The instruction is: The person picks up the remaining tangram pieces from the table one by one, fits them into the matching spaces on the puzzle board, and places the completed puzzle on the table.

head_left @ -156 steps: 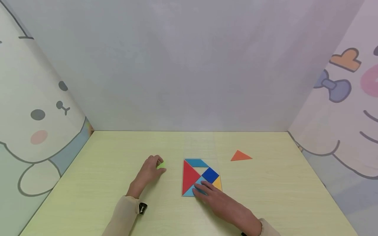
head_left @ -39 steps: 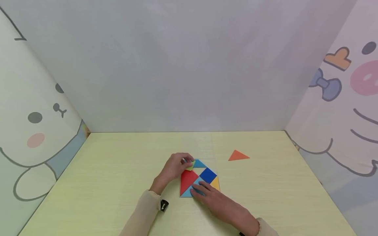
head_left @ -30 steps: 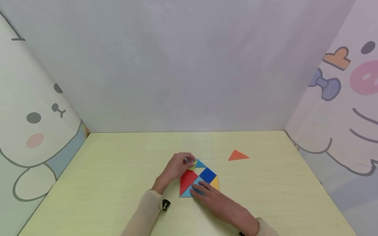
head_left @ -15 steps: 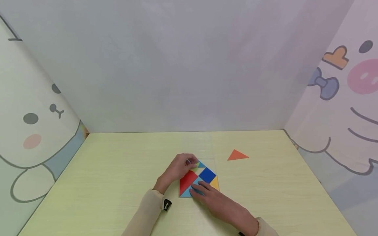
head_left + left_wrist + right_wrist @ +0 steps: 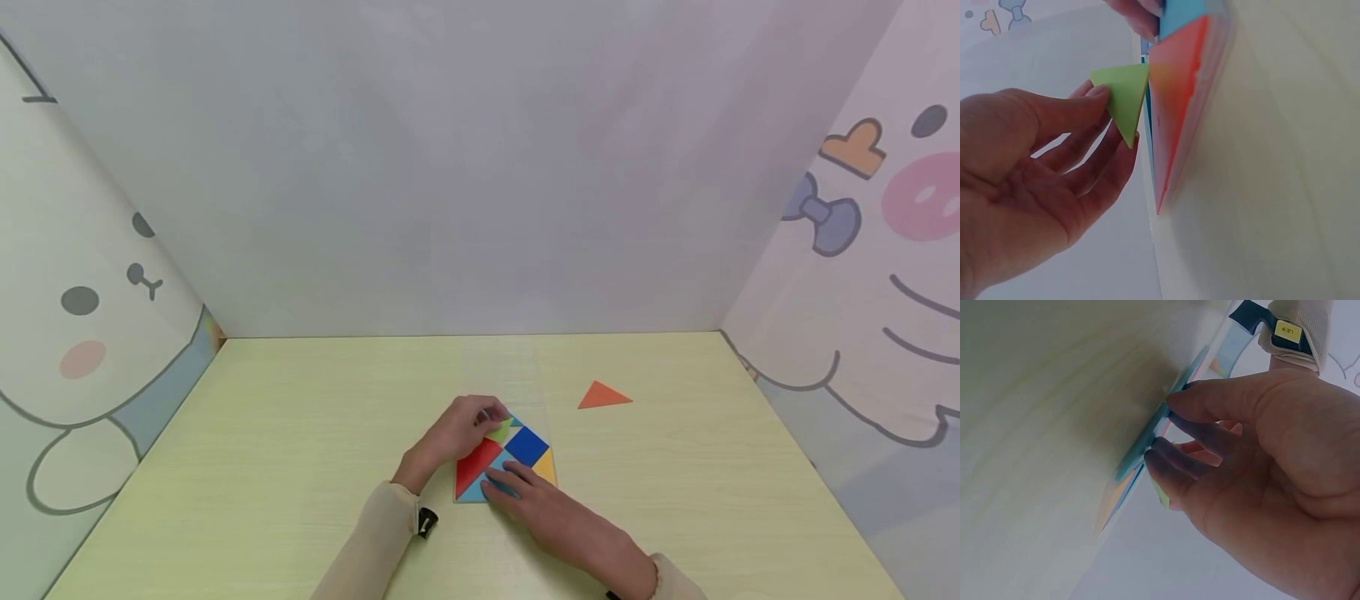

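My left hand (image 5: 462, 427) pinches a light green triangle tangram piece (image 5: 1124, 97) between thumb and fingers. It is held over the upper part of a shallow clear tangram tray (image 5: 1211, 65), tilted, one corner close to the red triangle (image 5: 474, 467). My right hand (image 5: 551, 512) rests its fingertips on the light blue triangle (image 5: 474, 492) at the tray's near side, fingers spread and relaxed. A dark blue square (image 5: 527, 447) and a yellow triangle (image 5: 547, 467) lie at the tray's right. The blue piece (image 5: 516, 421) at the top is mostly hidden behind my left hand.
An orange triangle (image 5: 603, 396) lies loose on the pale wooden table (image 5: 675, 467), right of and beyond the tray. A plain grey-white wall (image 5: 480, 167) rises at the table's far edge. Side panels with cartoon animals flank it.
My left hand has carried the green triangle from the table left of the tray to over it, lately shifting slightly right and nearer. My right hand stays on the light blue triangle.
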A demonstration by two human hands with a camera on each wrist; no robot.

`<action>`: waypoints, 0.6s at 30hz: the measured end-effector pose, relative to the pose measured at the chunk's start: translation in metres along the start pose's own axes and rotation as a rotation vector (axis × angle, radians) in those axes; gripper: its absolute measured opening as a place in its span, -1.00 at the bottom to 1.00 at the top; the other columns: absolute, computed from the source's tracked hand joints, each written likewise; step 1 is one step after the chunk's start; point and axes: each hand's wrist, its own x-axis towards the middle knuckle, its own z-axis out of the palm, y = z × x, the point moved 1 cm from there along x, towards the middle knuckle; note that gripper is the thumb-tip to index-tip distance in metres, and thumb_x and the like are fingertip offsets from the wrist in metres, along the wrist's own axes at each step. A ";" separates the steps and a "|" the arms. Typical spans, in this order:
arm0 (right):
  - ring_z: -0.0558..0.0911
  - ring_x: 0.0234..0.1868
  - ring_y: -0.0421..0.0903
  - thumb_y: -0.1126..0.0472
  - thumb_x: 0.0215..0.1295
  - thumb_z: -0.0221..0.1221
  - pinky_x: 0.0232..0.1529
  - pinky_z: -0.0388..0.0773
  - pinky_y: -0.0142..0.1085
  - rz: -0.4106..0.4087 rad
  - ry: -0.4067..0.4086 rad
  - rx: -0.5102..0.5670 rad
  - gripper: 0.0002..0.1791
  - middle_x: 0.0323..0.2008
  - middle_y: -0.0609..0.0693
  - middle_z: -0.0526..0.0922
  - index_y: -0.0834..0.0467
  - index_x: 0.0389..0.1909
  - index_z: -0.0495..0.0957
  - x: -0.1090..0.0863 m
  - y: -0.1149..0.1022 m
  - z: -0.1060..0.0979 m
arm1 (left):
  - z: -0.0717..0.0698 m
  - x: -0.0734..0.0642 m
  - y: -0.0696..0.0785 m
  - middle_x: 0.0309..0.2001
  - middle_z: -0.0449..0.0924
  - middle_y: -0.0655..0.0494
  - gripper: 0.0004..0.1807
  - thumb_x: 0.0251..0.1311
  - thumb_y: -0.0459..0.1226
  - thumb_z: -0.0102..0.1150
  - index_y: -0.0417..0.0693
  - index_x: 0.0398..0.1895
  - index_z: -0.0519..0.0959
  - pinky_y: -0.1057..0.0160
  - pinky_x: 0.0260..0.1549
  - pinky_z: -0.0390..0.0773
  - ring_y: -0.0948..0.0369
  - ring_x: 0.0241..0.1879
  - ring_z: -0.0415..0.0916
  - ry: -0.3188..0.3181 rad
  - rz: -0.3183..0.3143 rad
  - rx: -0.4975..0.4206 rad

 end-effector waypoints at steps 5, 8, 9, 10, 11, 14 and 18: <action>0.34 0.47 0.14 0.45 0.48 0.11 0.30 0.50 -0.11 -0.004 0.008 -0.007 -0.43 0.46 0.04 0.40 0.13 0.47 0.39 0.000 0.000 0.000 | 0.001 0.000 0.001 -0.14 0.66 0.08 -0.80 0.39 -0.46 0.20 -0.10 -0.03 0.69 0.14 -0.01 0.64 0.13 -0.10 0.59 -0.016 0.012 -0.009; 0.36 0.46 0.14 0.46 0.47 0.12 0.29 0.50 -0.12 -0.012 0.021 -0.024 -0.43 0.45 0.04 0.41 0.14 0.46 0.40 0.000 -0.001 0.000 | 0.001 0.000 0.002 -0.13 0.67 0.06 -0.79 0.38 -0.48 0.19 -0.11 -0.02 0.68 0.13 -0.01 0.64 0.12 -0.09 0.59 -0.024 0.019 -0.010; 0.36 0.46 0.14 0.46 0.47 0.12 0.29 0.50 -0.12 -0.016 0.025 -0.028 -0.43 0.44 0.05 0.42 0.14 0.46 0.40 0.000 -0.001 0.000 | 0.001 0.000 0.002 -0.12 0.67 0.05 -0.78 0.38 -0.49 0.18 -0.12 -0.02 0.68 0.13 -0.01 0.64 0.12 -0.09 0.59 -0.027 0.021 -0.009; 0.37 0.46 0.14 0.47 0.47 0.12 0.29 0.50 -0.13 -0.020 0.028 -0.034 -0.43 0.44 0.05 0.42 0.14 0.46 0.40 0.000 -0.001 0.000 | 0.001 0.000 0.003 -0.12 0.66 0.05 -0.78 0.38 -0.50 0.18 -0.12 -0.01 0.68 0.13 -0.01 0.64 0.12 -0.08 0.59 -0.029 0.021 -0.008; 0.37 0.45 0.14 0.47 0.47 0.12 0.29 0.50 -0.13 -0.022 0.031 -0.038 -0.43 0.44 0.05 0.42 0.15 0.46 0.41 0.000 0.000 0.000 | 0.002 0.000 0.003 -0.12 0.66 0.04 -0.77 0.38 -0.50 0.18 -0.12 -0.01 0.68 0.12 -0.01 0.64 0.11 -0.08 0.59 -0.030 0.022 -0.006; 0.37 0.45 0.14 0.47 0.47 0.12 0.30 0.50 -0.12 -0.027 0.035 -0.043 -0.44 0.44 0.05 0.42 0.15 0.46 0.41 0.000 0.000 0.000 | 0.002 0.000 0.003 -0.11 0.66 0.05 -0.76 0.38 -0.51 0.17 -0.11 0.00 0.68 0.12 -0.01 0.64 0.11 -0.07 0.58 -0.031 0.020 -0.002; 0.37 0.46 0.15 0.46 0.47 0.12 0.30 0.50 -0.12 -0.029 0.036 -0.041 -0.44 0.44 0.06 0.42 0.15 0.46 0.40 0.000 0.000 0.001 | 0.003 0.001 0.002 -0.08 0.67 0.05 -0.75 0.37 -0.50 0.18 -0.10 0.02 0.68 0.10 0.02 0.64 0.11 -0.05 0.60 -0.030 0.010 0.012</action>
